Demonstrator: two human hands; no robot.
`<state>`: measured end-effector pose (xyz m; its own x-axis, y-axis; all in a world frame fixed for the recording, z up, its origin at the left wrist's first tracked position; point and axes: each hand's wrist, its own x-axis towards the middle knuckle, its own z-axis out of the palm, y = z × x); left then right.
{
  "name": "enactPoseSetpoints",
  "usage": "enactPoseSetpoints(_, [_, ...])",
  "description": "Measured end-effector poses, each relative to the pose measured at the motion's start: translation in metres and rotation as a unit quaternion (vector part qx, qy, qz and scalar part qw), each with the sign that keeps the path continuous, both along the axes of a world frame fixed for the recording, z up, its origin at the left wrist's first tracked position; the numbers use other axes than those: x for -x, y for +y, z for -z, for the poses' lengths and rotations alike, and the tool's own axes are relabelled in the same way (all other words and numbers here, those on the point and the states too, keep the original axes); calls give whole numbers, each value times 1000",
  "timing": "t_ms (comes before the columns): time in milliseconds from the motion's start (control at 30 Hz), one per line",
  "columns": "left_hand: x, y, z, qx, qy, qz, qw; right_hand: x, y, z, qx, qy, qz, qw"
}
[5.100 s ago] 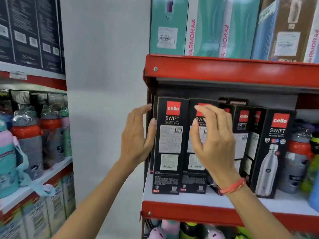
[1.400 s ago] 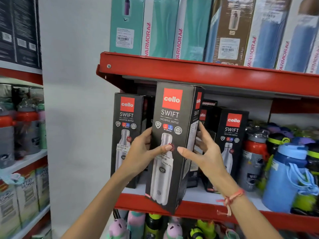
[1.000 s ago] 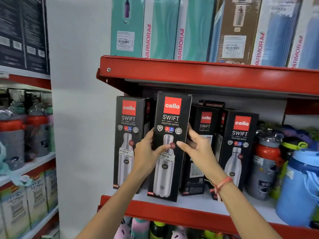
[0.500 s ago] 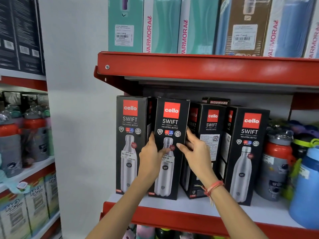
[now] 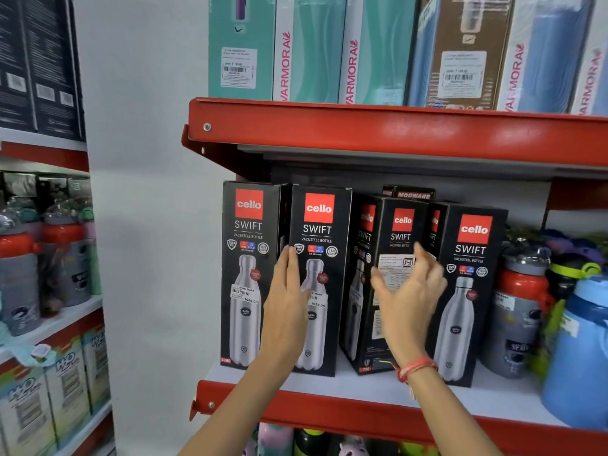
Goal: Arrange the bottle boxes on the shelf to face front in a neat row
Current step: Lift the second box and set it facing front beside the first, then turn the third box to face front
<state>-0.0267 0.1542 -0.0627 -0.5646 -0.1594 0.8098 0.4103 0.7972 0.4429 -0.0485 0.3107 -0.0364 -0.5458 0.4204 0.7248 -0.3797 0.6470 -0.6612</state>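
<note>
Two black Cello Swift "Vacusteel Bottle" boxes, the first box (image 5: 251, 274) and second box (image 5: 320, 281), stand front-out at the left end of the red shelf (image 5: 362, 409). The third box (image 5: 381, 281), at 3 o'clock of them, is angled, showing its printed side panel; the fourth box (image 5: 467, 291) faces front. Left hand (image 5: 286, 311) and right hand (image 5: 406, 301) hover with fingers spread, gripping nothing. Varmora cartons (image 5: 316, 51) line the 12 o'clock tier.

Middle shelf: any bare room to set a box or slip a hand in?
Bare strip of shelf along the front edge, before the black boxes. Narrow gap between second box and turned third box. Right end crowded with bottles.
</note>
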Motion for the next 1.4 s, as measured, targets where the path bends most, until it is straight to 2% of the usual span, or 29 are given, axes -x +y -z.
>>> enactPoseSetpoints(67, [0,6,3,56,47,-1,997,5,4,6,-17,-86,-4,996])
enactPoseSetpoints(167, [0,19,2,62,56,38,996,13,4,11,-4,-132,-29,991])
enactPoseSetpoints(267, [1,29,5,42,43,60,996,11,8,11,12,-135,-37,990])
enactPoseSetpoints(433, [-4,40,-1,-39,-17,158,987,-25,32,16,-1,-81,-100,992])
enactPoseSetpoints(567, [-12,53,-10,-127,-95,241,957,-51,59,7,0,-59,-178,982])
enactPoseSetpoints(667, [-21,58,-17,-167,-146,343,913,-67,75,-6,12,-56,-259,964])
enactPoseSetpoints(767, [-34,61,-28,-192,-142,385,891,-76,88,-19,14,-77,-344,936])
enactPoseSetpoints(900, [-36,70,-31,-190,-126,342,912,-64,100,-30,-11,-132,-384,914])
enactPoseSetpoints(1000, [-22,75,-25,-157,-127,287,936,-49,104,-34,-42,-181,-379,906])
enactPoseSetpoints(1200, [11,88,-22,-102,-151,142,973,-22,93,-31,-68,-205,-326,920])
enactPoseSetpoints(1400, [23,96,-20,-64,-181,67,979,-4,86,-16,-54,-203,-277,938])
